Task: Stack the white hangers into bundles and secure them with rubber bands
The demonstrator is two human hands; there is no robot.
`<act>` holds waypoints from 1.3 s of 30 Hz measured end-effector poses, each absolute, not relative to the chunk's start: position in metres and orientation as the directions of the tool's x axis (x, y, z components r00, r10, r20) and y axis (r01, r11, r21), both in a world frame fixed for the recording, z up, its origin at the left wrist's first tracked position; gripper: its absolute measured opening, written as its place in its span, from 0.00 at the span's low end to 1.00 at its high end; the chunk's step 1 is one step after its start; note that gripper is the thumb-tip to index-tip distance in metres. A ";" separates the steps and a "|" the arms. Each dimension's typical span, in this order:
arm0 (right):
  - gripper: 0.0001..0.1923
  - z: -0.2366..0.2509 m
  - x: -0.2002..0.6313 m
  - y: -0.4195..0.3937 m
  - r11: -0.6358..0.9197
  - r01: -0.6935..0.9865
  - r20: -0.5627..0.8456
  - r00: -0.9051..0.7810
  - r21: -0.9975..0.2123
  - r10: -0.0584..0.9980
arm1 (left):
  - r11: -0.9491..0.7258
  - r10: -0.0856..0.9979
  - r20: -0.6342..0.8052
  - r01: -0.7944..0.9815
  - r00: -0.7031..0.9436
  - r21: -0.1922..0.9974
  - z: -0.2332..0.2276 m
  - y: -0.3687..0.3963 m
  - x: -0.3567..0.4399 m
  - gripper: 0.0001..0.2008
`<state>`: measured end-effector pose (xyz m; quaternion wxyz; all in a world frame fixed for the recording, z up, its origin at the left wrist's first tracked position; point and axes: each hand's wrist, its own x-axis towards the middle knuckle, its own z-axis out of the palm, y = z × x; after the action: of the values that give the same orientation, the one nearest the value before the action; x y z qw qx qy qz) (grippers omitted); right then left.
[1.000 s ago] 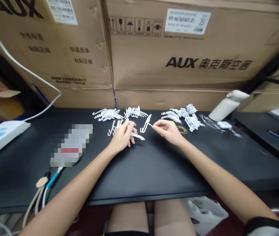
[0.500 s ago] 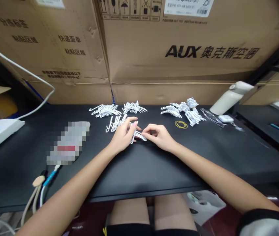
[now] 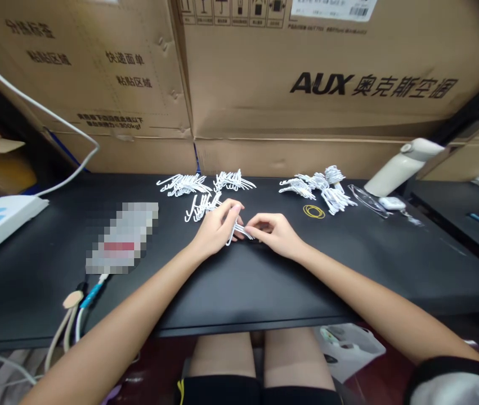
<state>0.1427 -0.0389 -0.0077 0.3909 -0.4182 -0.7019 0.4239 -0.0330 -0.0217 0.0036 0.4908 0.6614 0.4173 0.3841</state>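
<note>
White hooks (image 3: 241, 229) lie bunched between my two hands over the front middle of the table. My left hand (image 3: 218, 226) is closed around one end of the bunch, its thumb on top. The thumb and fingers of my right hand (image 3: 275, 232) pinch the other end; its fingertips are partly hidden. Just behind my left hand is a loose pile of white hooks (image 3: 200, 207). Two more piles, one at the left (image 3: 184, 184) and one nearer the middle (image 3: 234, 180), sit against the cardboard box.
Bundled white hooks (image 3: 335, 198) lie at the back right beside yellow rubber bands (image 3: 314, 211). Farther right are a leaning white bottle (image 3: 403, 167) and a small white case (image 3: 392, 203). A blurred-out device (image 3: 123, 239) with a cable and a power strip (image 3: 3, 222) occupy the left. Cardboard boxes (image 3: 319, 118) wall the back.
The whole view has shifted slightly. My hands stay together at the bunch of hooks, with the left fingers drawn a little closer around it.
</note>
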 end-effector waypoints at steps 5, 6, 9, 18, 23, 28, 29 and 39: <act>0.15 -0.008 0.141 -0.040 0.221 0.153 0.165 -0.314 -0.963 0.935 | -0.158 0.941 0.106 0.141 0.322 0.977 0.003 -0.020 -0.032 0.16; 0.16 -0.008 0.141 -0.040 0.218 0.146 0.165 -0.309 -0.965 0.937 | -0.145 0.944 0.097 0.132 0.316 0.981 0.003 -0.019 -0.032 0.16; 0.15 -0.007 0.141 -0.040 0.215 0.134 0.165 -0.307 -0.967 0.937 | -0.117 0.947 0.075 0.119 0.314 0.986 0.004 -0.018 -0.032 0.15; 0.20 -0.006 0.141 -0.037 0.118 0.109 0.069 -0.374 -0.987 0.925 | -0.069 0.948 0.051 0.046 0.313 0.997 0.007 -0.018 -0.030 0.14; 0.20 -0.002 0.146 -0.037 0.169 0.144 0.090 -0.441 -0.975 0.893 | 0.050 0.933 -0.049 0.007 0.357 0.999 0.006 -0.018 -0.030 0.14; 0.19 0.001 0.154 -0.036 0.273 0.213 0.139 -0.491 -0.938 0.860 | 0.040 0.925 -0.036 -0.003 0.378 0.999 0.006 -0.017 -0.031 0.14; 0.19 0.002 0.155 -0.036 0.294 0.230 0.149 -0.493 -0.928 0.857 | 0.029 0.924 -0.026 -0.004 0.381 1.000 0.005 -0.017 -0.031 0.14; 0.15 -0.001 0.147 -0.044 0.452 0.385 0.287 -0.413 -0.805 0.864 | -0.012 0.947 0.001 0.031 0.322 0.999 0.005 -0.019 -0.027 0.13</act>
<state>0.1466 -0.0444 -0.0005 0.3603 -0.4044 -0.7720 0.3327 -0.0273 -0.0192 0.0051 0.5650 0.5845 0.4182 0.4052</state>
